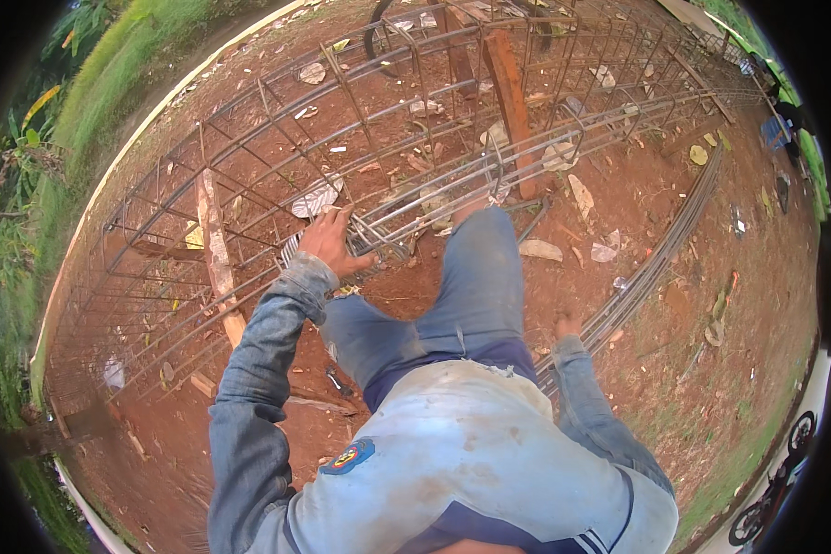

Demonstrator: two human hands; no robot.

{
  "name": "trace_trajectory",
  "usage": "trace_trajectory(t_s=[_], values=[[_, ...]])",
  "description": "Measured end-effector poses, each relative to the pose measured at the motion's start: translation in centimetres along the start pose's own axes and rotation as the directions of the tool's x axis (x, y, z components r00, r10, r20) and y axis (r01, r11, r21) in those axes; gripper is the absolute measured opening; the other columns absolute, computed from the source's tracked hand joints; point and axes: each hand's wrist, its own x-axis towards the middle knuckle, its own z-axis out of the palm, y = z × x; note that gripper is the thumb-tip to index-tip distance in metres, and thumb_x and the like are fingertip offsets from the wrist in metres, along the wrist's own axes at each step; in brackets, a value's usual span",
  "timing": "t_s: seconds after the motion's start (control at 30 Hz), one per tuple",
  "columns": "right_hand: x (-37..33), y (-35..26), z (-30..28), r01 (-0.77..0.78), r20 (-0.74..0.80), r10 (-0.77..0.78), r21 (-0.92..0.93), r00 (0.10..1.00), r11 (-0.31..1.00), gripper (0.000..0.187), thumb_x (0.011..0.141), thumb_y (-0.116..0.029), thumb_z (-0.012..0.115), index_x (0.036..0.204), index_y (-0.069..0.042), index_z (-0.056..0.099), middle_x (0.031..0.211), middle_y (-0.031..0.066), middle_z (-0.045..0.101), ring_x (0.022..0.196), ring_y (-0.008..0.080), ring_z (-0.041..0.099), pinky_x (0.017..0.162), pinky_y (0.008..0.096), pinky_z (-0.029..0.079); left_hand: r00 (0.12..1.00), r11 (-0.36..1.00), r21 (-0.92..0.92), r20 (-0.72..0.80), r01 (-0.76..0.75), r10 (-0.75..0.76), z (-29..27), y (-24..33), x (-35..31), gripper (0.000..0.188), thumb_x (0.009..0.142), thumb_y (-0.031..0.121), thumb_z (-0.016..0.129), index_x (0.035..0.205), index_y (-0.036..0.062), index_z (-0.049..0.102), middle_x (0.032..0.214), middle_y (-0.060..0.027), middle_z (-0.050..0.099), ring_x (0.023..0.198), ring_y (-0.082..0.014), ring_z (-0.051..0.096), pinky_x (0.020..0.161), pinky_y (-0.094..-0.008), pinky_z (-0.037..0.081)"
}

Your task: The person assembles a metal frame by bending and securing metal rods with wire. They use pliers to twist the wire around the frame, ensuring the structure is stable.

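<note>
Over on the left, a wooden plank crosses the steel cage, which looks stiff and heavy as a whole, its rod ends likely to scratch. The left hand rests on the near bars, thumb and fingers spread; a straight stretch there seems the fair hold. Farther along, a timber post crowds the bars. The right hand is beside a bundle of rods on the red soil; I can't tell whether it grips. Those would probably flex, best lifted mid-length, with swinging room rightward.
</note>
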Motion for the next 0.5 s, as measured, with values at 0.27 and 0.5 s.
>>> trace_trajectory(t_s=[0.27, 0.5], values=[[-5.8, -28.1, -5.1, 0.439, 0.256, -0.63, 0.529, 0.733, 0.726, 0.02, 0.079, -0.013, 0.067, 0.096, -0.003, 0.067, 0.052, 0.0018, 0.044, 0.047, 0.0053, 0.036, 0.045, 0.0254, 0.034, 0.997, 0.997, -0.033, -0.033, -0.073, 0.072, -0.9, -0.1, -1.0, 0.11, 0.049, 0.05, 0.082, 0.136, 0.0038, 0.033, 0.127, -0.0223, 0.047, 0.118, -0.0398, 0.045, 0.099, -0.0462, 0.038], [-9.1, -37.1, 3.6, 0.767, 0.195, -0.894, 0.461, 0.404, 0.447, 0.035, 0.076, -0.03, 0.071, 0.1, -0.006, 0.067, 0.073, 0.0151, 0.064, 0.072, 0.031, 0.063, 0.065, 0.038, 0.049, 1.0, 0.995, -0.101, 0.006, 0.006, -0.006, -0.9, 0.6, -0.5, 0.11, 0.054, 0.048, 0.08, 0.14, 0.0042, 0.027, 0.134, -0.022, 0.041, 0.124, -0.0375, 0.041, 0.102, -0.0453, 0.036]])
